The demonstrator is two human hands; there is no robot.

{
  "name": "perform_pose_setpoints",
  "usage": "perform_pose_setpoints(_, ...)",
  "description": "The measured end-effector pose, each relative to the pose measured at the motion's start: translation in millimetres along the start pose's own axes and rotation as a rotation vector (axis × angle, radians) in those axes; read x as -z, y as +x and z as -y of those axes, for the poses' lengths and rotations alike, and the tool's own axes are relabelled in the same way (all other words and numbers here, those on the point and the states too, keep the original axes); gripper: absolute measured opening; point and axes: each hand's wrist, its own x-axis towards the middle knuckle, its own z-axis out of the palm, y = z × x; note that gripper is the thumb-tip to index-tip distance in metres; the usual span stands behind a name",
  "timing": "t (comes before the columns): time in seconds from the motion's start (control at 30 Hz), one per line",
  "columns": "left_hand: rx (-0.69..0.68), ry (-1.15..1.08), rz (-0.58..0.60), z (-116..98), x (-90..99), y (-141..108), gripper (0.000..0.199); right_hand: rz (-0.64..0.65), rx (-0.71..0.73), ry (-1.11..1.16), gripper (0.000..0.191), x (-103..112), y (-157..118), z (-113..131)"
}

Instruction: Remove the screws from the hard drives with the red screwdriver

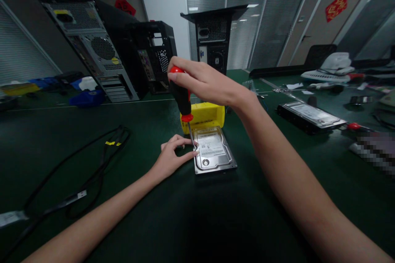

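Flat silver hard drive touched by left hand, grip unclear | red-black bulbous-handled screwdriver clasped above it by right hand | fingers could be jabbed if tilted tip slips

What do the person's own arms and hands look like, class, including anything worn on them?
The left forearm and right forearm are slender, without sleeves, watch or bracelet in view. Each grip, left and right, is an ungloved human hand. Rings are too unclear to judge.

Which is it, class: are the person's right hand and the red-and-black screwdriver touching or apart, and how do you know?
Touching. The head view shows the right hand gripping the screwdriver around its red-topped handle.
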Motion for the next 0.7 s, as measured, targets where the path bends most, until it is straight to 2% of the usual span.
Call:
perform_pose_setpoints(0.1,0.006,-0.002,0.003,-0.1,0.1,-0.1,0.026,0.054,0.026,0.080,0.027,4.6,-0.8,2.2)
perform_pose_setpoints(0.23,0.014,0.002,0.009,0.4,0.1,-0.2,0.027,0.036,0.146,0.084,0.024,4.3,-0.1,1.3)
perform_pose_setpoints(0.4,0.021,0.010,0.017,-0.2,0.0,-0.7,0.028,-0.018,0.092,-0.013,0.033,-3.0,0.5,-0.3)
perform_pose_setpoints(0.57,0.003,0.021,0.017,1.5,-0.9,-1.1,0.028,0.083,0.074,0.137,0.027,0.9,-0.5,4.9)
perform_pose_setpoints(0.7,-0.010,0.032,0.013,1.3,-0.6,-2.2,0.027,0.109,0.138,0.200,0.026,5.0,0.7,4.9)
